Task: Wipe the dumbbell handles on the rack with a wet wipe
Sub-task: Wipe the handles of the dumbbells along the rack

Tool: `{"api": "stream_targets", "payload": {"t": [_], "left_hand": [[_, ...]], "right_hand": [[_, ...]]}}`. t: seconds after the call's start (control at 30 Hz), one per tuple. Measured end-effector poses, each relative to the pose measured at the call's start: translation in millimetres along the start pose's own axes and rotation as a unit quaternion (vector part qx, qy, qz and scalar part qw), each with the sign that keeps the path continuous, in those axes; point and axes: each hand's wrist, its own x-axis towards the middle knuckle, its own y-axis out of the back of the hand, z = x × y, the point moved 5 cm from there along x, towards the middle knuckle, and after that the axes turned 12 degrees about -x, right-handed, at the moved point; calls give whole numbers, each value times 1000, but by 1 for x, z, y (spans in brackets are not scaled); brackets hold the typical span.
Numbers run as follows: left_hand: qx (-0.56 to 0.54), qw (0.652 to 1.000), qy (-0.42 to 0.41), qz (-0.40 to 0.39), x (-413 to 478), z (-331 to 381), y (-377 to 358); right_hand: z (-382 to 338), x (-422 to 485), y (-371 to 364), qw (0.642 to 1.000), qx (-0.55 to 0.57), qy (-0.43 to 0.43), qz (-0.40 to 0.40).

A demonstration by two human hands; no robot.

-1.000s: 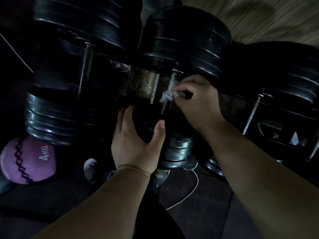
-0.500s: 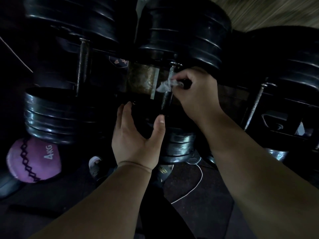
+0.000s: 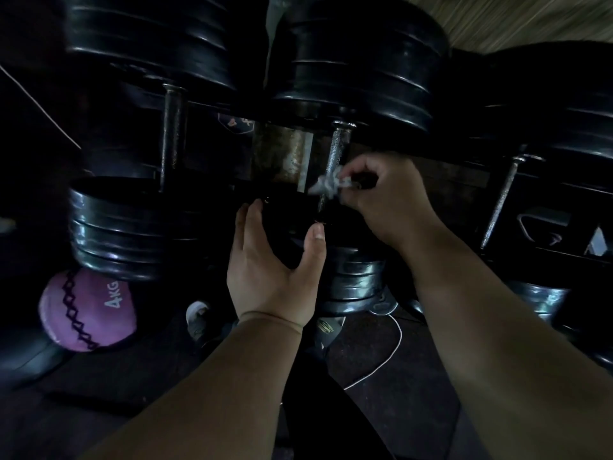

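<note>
Far left on the floor lies a purple ball marked 4KG, partly under the near plates of the leftmost dumbbell. That dumbbell's left handle runs away from me, bare steel between two stacks of black plates. My left hand is open, fingers straight and together, thumb spread wide, cupped round the dark near end of the middle dumbbell; it is too dim to tell whether the palm presses on it. Just behind it a rusty panel of the rack shows. Beside that is the middle handle, knurled and catching light. The crumpled white wipe sits against it, about halfway along. My right hand pinches the wipe between thumb and curled fingers, coming in from the right. Further right the right handle slants between its plates, untouched. A white cord loops on the floor between my forearms.
</note>
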Motion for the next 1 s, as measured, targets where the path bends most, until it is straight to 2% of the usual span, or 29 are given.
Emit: {"api": "stream_targets", "payload": {"t": [0.1,0.27,0.33,0.53,0.6,0.7,0.77,0.93,1.0], "left_hand": [[-1,1000,-1,-1,0,0,0],[-4,1000,4,-1,0,0,0],[-5,1000,0,0,1,0,0],[-3,1000,-1,8,0,0,0],[-3,1000,-2,5,0,0,0],[-12,1000,-4,1,0,-1,0],[-12,1000,-2,3,0,-1,0],[-14,1000,-4,2,1,-2,-1],[-8,1000,-7,3,0,-2,0]], "right_hand": [[2,-4,-4,999,-36,8,-31],[-13,6,12,997,27,-3,69],[-14,6,10,997,24,1,75],[4,-4,-9,993,-83,22,-76],[3,2,-5,995,-76,23,-53],[-2,12,8,999,0,10,41],[-3,12,10,997,33,7,64],[6,-4,-9,998,-41,19,-46],[4,-3,-9,996,-67,34,-57]]}}
